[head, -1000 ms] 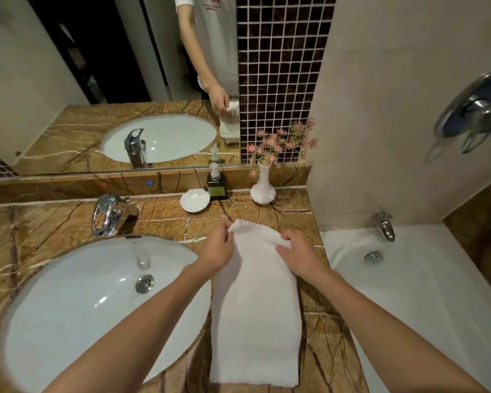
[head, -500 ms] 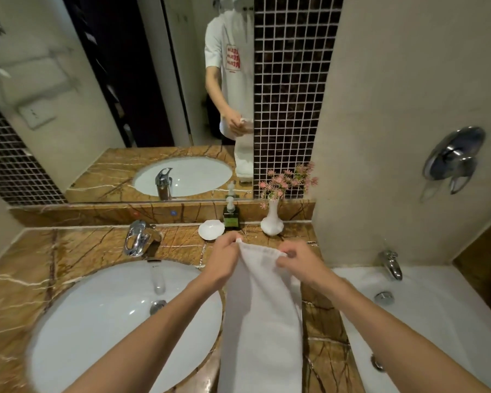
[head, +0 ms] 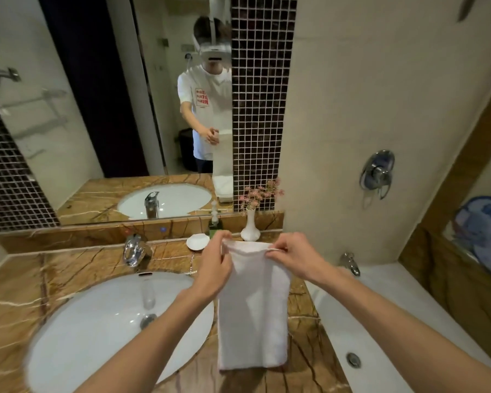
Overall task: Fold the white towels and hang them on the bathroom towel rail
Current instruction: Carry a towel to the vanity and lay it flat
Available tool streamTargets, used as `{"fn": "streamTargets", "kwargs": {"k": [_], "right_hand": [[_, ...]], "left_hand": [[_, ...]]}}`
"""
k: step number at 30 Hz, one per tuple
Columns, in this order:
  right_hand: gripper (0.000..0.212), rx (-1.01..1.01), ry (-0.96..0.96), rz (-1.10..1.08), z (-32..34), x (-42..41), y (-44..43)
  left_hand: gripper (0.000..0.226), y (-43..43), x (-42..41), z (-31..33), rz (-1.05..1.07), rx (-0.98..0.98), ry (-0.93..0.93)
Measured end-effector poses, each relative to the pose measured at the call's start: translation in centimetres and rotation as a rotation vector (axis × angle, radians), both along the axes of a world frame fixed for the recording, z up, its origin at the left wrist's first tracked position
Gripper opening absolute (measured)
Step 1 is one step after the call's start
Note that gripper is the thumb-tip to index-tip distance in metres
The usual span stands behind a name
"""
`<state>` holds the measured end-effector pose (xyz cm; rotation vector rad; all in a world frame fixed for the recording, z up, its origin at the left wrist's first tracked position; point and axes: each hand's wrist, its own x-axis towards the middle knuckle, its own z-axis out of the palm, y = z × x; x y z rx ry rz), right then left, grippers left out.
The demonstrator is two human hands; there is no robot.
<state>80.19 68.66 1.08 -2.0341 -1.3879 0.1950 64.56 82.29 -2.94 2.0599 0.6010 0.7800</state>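
Note:
A white towel [head: 253, 310], folded into a long narrow strip, hangs in front of me above the marble counter [head: 77, 265]. My left hand [head: 214, 268] pinches its top left corner. My right hand [head: 294, 255] pinches the top right corner. The towel's lower end hangs free near the counter's front. In the mirror, blurred chrome rails [head: 37, 109] show on the reflected wall at the left.
A white oval basin [head: 97, 330] with a chrome tap [head: 133, 251] lies to the left. Behind the towel stand a white dish [head: 198, 241], a soap bottle [head: 214, 222] and a white vase with pink flowers [head: 250, 225]. A bathtub [head: 380, 321] is on the right.
Both hands lifted the towel's top edge off the counter, so it now hangs upright. My view tilted up, showing more of the mirror and wall.

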Motion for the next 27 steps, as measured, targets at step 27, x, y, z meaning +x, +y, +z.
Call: {"fn": "streamTargets", "kwargs": {"k": [27], "right_hand": [[0.023,-0.002,-0.108,0.049,5.7,1.2,-2.5]], "left_hand": [[0.022,-2.1,-2.7,7.6,-0.018,0.021,-0.108]]}}
